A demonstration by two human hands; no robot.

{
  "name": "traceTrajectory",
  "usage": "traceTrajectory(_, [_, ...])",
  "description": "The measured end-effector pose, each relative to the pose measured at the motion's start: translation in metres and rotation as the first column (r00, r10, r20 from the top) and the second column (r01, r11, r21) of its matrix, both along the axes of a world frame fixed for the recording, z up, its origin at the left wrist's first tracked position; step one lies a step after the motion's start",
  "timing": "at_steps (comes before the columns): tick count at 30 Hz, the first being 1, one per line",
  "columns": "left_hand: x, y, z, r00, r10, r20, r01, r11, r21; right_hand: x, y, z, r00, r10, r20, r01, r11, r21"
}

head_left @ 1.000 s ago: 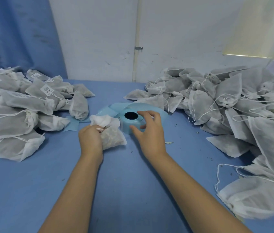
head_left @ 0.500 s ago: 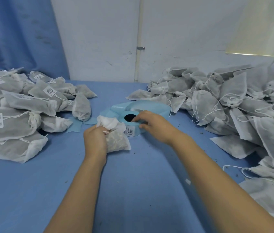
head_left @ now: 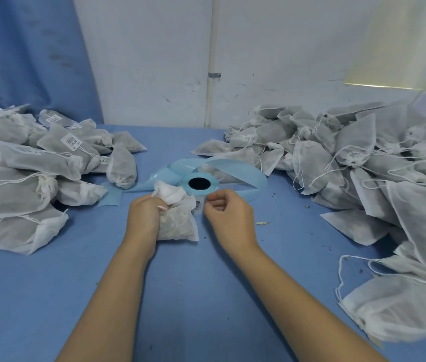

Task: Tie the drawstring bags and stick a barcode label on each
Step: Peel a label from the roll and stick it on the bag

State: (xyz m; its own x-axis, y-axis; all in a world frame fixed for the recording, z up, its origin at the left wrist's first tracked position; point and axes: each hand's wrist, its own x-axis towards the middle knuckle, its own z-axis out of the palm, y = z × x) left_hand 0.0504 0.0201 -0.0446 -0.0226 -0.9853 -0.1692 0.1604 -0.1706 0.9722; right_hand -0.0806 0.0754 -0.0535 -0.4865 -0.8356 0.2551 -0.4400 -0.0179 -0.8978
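2 hands: left hand (head_left: pixel 145 218), right hand (head_left: pixel 228 215). 1 bag (head_left: pixel 177 223) held, 1 label roll (head_left: pixel 200 184), 1 barcode label (head_left: pixel 197 205) beside it. 2 heaps: labelled pile (head_left: pixel 18 173), unlabelled pile (head_left: pixel 350 158); qty per heap not countable.

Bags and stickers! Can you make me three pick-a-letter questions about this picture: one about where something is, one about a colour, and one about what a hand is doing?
1. Where is the pile of labelled bags?
A. on the left side of the table
B. on the right side
C. on the floor

2. What colour is the label roll?
A. red
B. light blue
C. yellow

3. What is the left hand doing?
A. lying flat
B. gripping a bag
C. pointing at the wall

Answers:
1 A: white barcode labels show on the bags in the left pile.
2 B: its top ring and loose strip are light blue.
3 B: its fingers curl round the bag's gathered neck.
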Motion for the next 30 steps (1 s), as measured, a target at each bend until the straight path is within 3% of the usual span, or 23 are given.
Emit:
traceTrajectory(5, [0.001,0.001,0.000,1.000,-0.015,0.001,0.015,1.000,0.013,0.006,-0.004,-0.004,0.991,-0.042,0.124,0.041,0.999,0.009])
traceTrajectory(10, [0.000,0.002,0.000,0.999,-0.043,0.017,0.043,0.999,0.006,0.014,-0.011,-0.005,0.988,-0.092,0.122,0.087,0.995,0.044])
traceTrajectory(12, [0.000,0.001,-0.001,0.999,-0.045,0.030,0.045,0.999,0.007,0.018,-0.012,-0.006,0.991,-0.126,0.047,0.124,0.991,0.043])
traceTrajectory(15, [0.001,0.000,-0.001,0.998,-0.047,0.036,0.046,0.999,0.022,0.018,-0.011,-0.005,0.946,-0.198,-0.256,0.186,0.980,-0.070])
traceTrajectory(17, [0.002,-0.001,-0.001,0.999,-0.047,0.027,0.046,0.998,0.032,0.013,-0.013,-0.001,0.898,-0.131,-0.419,0.101,0.990,-0.093])
traceTrajectory(19, [0.002,-0.001,-0.001,0.998,-0.052,0.029,0.052,0.998,0.030,0.008,-0.016,0.001,0.862,-0.012,-0.507,0.024,1.000,0.017])
traceTrajectory(21, [0.002,-0.001,-0.002,0.998,-0.051,0.044,0.050,0.999,0.018,0.005,-0.019,0.001,0.840,0.046,-0.541,0.008,0.995,0.097])
traceTrajectory(25, [-0.002,0.003,-0.003,1.000,0.012,0.020,-0.011,0.999,-0.036,-0.009,-0.024,0.010,0.843,0.147,-0.517,-0.104,0.988,0.112])
traceTrajectory(28, [-0.003,0.006,-0.006,0.999,0.032,-0.001,-0.032,0.994,-0.106,-0.031,-0.025,0.020,0.755,0.287,-0.589,-0.205,0.957,0.204])
traceTrajectory(30, [-0.004,0.012,-0.005,0.998,-0.055,0.008,0.055,0.978,-0.200,-0.046,-0.025,0.026,0.713,0.362,-0.601,-0.264,0.932,0.248])
